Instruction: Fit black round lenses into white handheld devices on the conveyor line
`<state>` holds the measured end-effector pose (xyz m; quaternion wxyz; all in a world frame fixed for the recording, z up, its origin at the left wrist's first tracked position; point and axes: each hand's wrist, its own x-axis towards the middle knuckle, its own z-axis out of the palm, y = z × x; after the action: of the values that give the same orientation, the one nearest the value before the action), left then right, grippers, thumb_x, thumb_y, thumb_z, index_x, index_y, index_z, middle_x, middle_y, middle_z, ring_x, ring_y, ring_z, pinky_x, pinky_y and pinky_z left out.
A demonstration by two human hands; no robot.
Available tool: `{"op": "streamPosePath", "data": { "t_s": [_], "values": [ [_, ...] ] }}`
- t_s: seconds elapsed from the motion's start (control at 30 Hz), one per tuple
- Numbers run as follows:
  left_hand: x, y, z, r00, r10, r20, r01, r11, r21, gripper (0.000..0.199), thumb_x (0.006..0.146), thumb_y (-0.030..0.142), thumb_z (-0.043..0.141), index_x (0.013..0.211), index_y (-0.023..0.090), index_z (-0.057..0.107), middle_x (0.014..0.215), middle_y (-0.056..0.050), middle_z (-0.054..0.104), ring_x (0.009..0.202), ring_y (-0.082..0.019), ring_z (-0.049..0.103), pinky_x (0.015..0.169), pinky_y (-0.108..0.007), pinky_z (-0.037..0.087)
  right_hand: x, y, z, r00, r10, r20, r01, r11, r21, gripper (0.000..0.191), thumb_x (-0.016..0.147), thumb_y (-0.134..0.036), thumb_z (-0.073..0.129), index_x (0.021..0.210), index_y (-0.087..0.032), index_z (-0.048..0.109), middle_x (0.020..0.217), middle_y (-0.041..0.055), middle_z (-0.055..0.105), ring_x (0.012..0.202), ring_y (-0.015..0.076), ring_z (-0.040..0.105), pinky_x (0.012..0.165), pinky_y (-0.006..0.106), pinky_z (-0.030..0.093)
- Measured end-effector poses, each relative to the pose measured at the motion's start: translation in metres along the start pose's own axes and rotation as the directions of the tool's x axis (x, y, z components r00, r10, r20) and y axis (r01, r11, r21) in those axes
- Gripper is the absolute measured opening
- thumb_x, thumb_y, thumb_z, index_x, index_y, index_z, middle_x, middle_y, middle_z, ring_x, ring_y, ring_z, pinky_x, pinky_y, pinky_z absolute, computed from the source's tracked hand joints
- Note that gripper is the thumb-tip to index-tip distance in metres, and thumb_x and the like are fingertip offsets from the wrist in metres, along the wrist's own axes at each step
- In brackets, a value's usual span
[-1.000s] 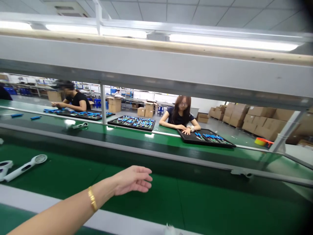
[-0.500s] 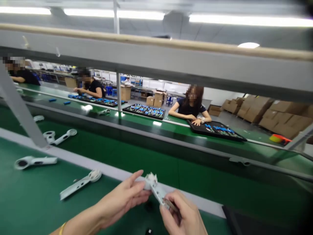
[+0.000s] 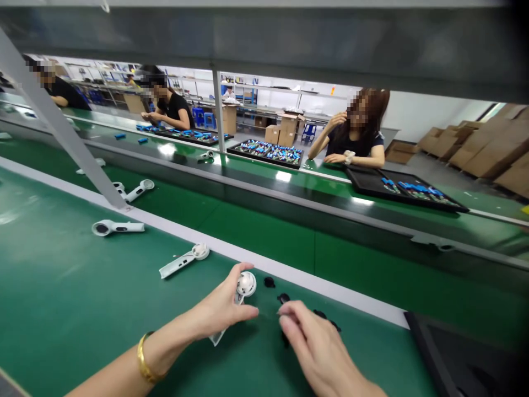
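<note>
White plastic part [image 3: 246, 284] grasped by left hand [image 3: 221, 309]; right hand [image 3: 318, 342] beside black pieces [image 3: 283, 298] on green belt [image 3: 61, 275], its grip unclear.

A white plastic handle piece [image 3: 182, 260] lies out on the green conveyor belt [image 3: 61, 275], another [image 3: 118, 227] just up the line, and a slanted grey metal strut [image 3: 61, 121] cuts across behind them! Over on the far belt, a co-worker in a navy top [image 3: 359, 144] raises one hand to their long hair, right beside a black tray of blue components [image 3: 363, 183]. Further along, a co-worker in a black T-shirt [image 3: 176, 110] works over a second black tray [image 3: 194, 139], a third [image 3: 264, 161] sits between them, and brown cardboard cartons [image 3: 496, 149] pile up behind!
</note>
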<state>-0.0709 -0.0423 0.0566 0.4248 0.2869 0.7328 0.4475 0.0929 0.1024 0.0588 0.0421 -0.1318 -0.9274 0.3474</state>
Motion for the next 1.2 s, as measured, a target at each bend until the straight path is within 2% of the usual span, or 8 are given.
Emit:
{"op": "streamPosePath", "data": {
  "t_s": [0.13, 0.3, 0.4, 0.57, 0.73, 0.93, 1.07, 1.2],
  "values": [
    [-0.002, -0.001, 0.006, 0.993, -0.038, 0.115, 0.009, 0.971, 0.237, 0.037, 0.079, 0.03, 0.053, 0.112, 0.024, 0.037, 0.09, 0.002, 0.05, 0.05, -0.007, 0.048, 0.051, -0.022, 0.042, 0.01, 0.02, -0.014, 0.989, 0.14, 0.045, -0.142, 0.989, 0.051, 0.034, 0.096, -0.039, 0.026, 0.08, -0.024, 0.052, 0.065, -0.0019, 0.058, 0.061, 0.0153, 0.056, 0.057, 0.025, 0.039],
    [0.0, -0.002, 0.012, 0.98, 0.097, 0.175, -0.16, 0.906, 0.391, 0.038, 0.071, 0.027, 0.063, 0.107, 0.024, 0.051, 0.106, -0.002, 0.048, 0.091, -0.018, 0.054, 0.085, -0.03, 0.044, 0.036, 0.031, 0.005, 0.994, -0.063, -0.087, 0.067, 0.997, 0.043, 0.028, 0.094, -0.028, 0.036, 0.083, -0.021, 0.061, 0.089, 0.0031, 0.063, 0.08, 0.0159, 0.059, 0.073, 0.027, 0.045],
    [-0.004, -0.005, 0.01, 0.984, 0.047, 0.174, -0.119, 0.894, 0.431, 0.047, 0.073, 0.034, 0.066, 0.117, 0.029, 0.051, 0.109, -0.003, 0.052, 0.107, -0.023, 0.049, 0.095, -0.035, 0.038, 0.063, 0.033, 0.021, 0.977, -0.18, -0.111, 0.173, 0.982, -0.072, 0.024, 0.093, -0.022, 0.041, 0.089, -0.023, 0.065, 0.101, 0.0033, 0.063, 0.092, 0.0172, 0.057, 0.083, 0.029, 0.044],
    [-0.008, -0.008, 0.006, 0.985, 0.006, 0.173, -0.054, 0.96, 0.276, 0.031, 0.087, 0.035, 0.045, 0.117, 0.027, 0.044, 0.08, 0.002, 0.057, 0.067, -0.015, 0.058, 0.061, -0.026, 0.049, 0.086, 0.037, 0.036, 0.968, -0.252, 0.003, 0.248, 0.948, -0.2, 0.02, 0.092, -0.019, 0.043, 0.09, -0.023, 0.063, 0.094, 0.0033, 0.062, 0.088, 0.0185, 0.056, 0.075, 0.029, 0.045],
    [0.001, -0.011, 0.008, 0.978, -0.096, 0.184, 0.096, 0.995, 0.012, 0.031, 0.09, 0.042, 0.037, 0.113, 0.022, 0.042, 0.091, -0.003, 0.059, 0.049, -0.007, 0.052, 0.036, -0.015, 0.038, 0.048, 0.06, 0.021, 0.958, -0.26, 0.124, 0.287, 0.894, -0.345, 0.02, 0.093, -0.021, 0.038, 0.089, -0.021, 0.058, 0.089, 0.0046, 0.058, 0.086, 0.0211, 0.053, 0.069, 0.032, 0.042],
    [0.015, -0.01, 0.024, 0.946, -0.151, 0.288, 0.143, 0.989, 0.048, 0.056, 0.074, 0.042, 0.063, 0.12, 0.024, 0.038, 0.082, 0.001, 0.057, 0.045, -0.01, 0.056, 0.036, -0.018, 0.041, 0.012, 0.067, -0.012, 0.995, 0.088, 0.048, -0.077, 0.976, -0.204, 0.031, 0.096, -0.034, 0.032, 0.082, -0.023, 0.056, 0.08, 0.0017, 0.061, 0.075, 0.0189, 0.056, 0.066, 0.03, 0.039],
    [0.017, -0.001, 0.024, 0.985, 0.0, 0.17, -0.072, 0.907, 0.414, 0.04, 0.084, 0.044, 0.055, 0.118, 0.026, 0.046, 0.073, 0.002, 0.058, 0.068, -0.019, 0.063, 0.062, -0.028, 0.05, 0.007, 0.045, -0.015, 0.967, 0.234, 0.1, -0.232, 0.972, -0.034, 0.036, 0.097, -0.039, 0.025, 0.078, -0.024, 0.052, 0.067, -0.0016, 0.06, 0.064, 0.0165, 0.056, 0.061, 0.027, 0.036],
    [0.015, -0.002, 0.028, 0.977, 0.155, 0.144, -0.212, 0.74, 0.638, 0.039, 0.09, 0.038, 0.05, 0.127, 0.031, 0.042, 0.105, -0.004, 0.057, 0.094, -0.024, 0.061, 0.084, -0.039, 0.047, 0.014, 0.031, -0.006, 0.952, 0.265, 0.154, -0.236, 0.954, -0.183, 0.029, 0.096, -0.035, 0.025, 0.086, -0.026, 0.052, 0.068, -0.0011, 0.063, 0.063, 0.0186, 0.059, 0.057, 0.027, 0.032]
  ]
}}
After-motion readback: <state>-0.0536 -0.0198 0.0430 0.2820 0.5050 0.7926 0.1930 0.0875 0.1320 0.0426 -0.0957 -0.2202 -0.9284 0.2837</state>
